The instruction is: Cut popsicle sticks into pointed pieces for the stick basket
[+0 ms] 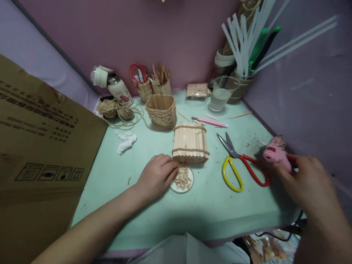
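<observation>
My right hand [313,183] grips a pink hot glue gun [278,156] at the table's right edge. The fingers of my left hand [156,174] are drawn together at the left rim of a small white dish [192,183]. Whatever may be between those fingertips is hidden. Small wood chips [183,178] fill the dish. Just behind it lies a box of craft sticks [189,141] with two bands of braided cord. Scissors [233,154] with one yellow and one red handle lie partly spread between the dish and the glue gun.
Behind the stick box are a pink craft knife [210,121] and a wooden basket [161,112]. Twine balls [117,110], a bottle [119,90] and crumpled tissue [125,142] are at left. A plastic cup [220,99] stands back right. A cardboard box [41,146] walls the left side.
</observation>
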`<state>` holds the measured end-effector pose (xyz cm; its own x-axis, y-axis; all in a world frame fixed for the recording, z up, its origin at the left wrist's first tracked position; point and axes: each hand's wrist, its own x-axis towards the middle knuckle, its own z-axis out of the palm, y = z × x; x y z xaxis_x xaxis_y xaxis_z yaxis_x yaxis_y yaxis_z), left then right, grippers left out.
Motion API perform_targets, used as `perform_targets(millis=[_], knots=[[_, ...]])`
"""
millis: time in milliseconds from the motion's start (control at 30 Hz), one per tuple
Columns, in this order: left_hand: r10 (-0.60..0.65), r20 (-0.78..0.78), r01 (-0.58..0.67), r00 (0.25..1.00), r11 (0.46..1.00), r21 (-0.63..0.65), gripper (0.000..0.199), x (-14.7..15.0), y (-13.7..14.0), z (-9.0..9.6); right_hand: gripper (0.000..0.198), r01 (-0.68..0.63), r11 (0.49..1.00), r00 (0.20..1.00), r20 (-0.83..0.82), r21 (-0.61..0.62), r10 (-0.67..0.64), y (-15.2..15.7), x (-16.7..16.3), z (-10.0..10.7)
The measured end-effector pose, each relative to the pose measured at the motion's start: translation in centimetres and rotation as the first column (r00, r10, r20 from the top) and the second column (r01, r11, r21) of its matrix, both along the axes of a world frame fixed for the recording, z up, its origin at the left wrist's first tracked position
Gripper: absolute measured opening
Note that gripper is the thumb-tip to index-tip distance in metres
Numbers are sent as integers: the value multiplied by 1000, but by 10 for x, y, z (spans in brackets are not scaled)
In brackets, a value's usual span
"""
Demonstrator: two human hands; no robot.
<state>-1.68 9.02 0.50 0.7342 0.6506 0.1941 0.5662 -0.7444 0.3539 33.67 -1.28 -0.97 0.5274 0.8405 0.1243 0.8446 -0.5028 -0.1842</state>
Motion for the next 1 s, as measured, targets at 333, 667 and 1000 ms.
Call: perform_targets(millis=[333, 667, 1000], knots=[[109, -98, -112, 989, 993, -31, 25, 10, -10, -12, 60, -14, 992, 999, -42, -129, 9, 3, 2, -13], [229, -59, -236, 972, 953, -188, 14, 17, -10, -13, 80, 19, 1000, 1000, -3, -1, -19, -3, 4, -16], [235, -21, -232, 972, 935, -268, 16, 14, -11, -13, 83, 7, 959, 999, -42, 284, 5, -3, -27, 7]])
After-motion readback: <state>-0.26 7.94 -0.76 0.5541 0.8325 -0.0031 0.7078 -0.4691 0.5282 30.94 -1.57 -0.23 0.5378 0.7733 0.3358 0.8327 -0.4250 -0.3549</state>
